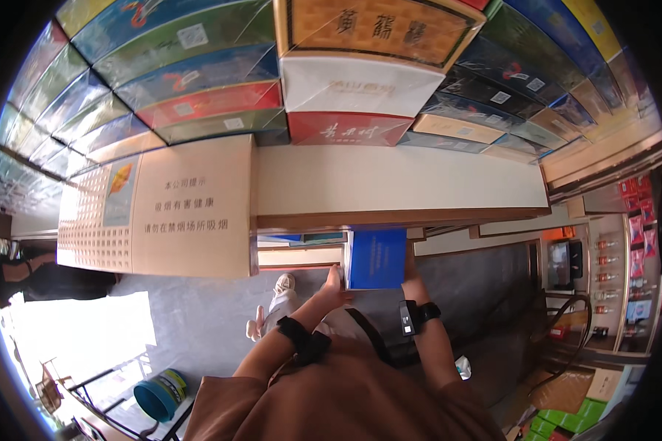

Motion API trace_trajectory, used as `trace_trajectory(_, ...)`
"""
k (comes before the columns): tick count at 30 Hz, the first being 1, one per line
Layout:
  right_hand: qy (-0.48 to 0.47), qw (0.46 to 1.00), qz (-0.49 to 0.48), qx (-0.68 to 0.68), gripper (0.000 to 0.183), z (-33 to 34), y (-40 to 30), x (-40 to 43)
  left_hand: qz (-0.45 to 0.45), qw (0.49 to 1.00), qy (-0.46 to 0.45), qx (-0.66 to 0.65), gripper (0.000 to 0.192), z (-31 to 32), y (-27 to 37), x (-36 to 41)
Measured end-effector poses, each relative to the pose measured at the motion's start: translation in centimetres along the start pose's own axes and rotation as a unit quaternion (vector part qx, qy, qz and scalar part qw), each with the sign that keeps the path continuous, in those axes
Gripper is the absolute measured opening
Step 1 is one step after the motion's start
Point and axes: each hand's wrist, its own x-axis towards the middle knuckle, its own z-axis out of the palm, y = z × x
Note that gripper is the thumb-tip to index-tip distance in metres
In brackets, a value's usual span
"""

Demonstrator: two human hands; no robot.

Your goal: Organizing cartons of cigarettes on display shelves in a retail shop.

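Note:
A blue rectangular carton (379, 259) with small writing is held between both hands, just below the edge of a pale shelf (397, 182). My left hand (336, 284) grips its left side, thumb up along the edge. My right hand (412, 274) is at its right side; its fingers are partly hidden behind the carton. Beyond the hands, under the shelf, lie other flat boxes in an open compartment (300, 256). A large cream carton (193, 209) with printed writing stands on the shelf to the left of the hands.
Stacked film-wrapped cartons (342, 129) line the back of the shelf. A blue-green bucket (160, 396) stands on the floor at lower left. A chair (571, 325) and a display cabinet with bottles (604, 275) are at right. Another person (49, 275) is at far left.

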Motion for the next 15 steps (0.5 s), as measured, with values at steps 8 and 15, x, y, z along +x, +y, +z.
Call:
trace_trajectory(8,0.144,0.969,0.179,0.095,0.045,-2.4,3.0,0.1,-0.020,0.938,-0.077,-0.337,0.073,2.0,-1.3,0.5)
trace_trajectory(15,0.212,0.937,0.241,0.139,0.034,-9.4,7.7,-4.0,0.114,0.880,-0.102,-0.450,0.064,6.7,1.4,5.0)
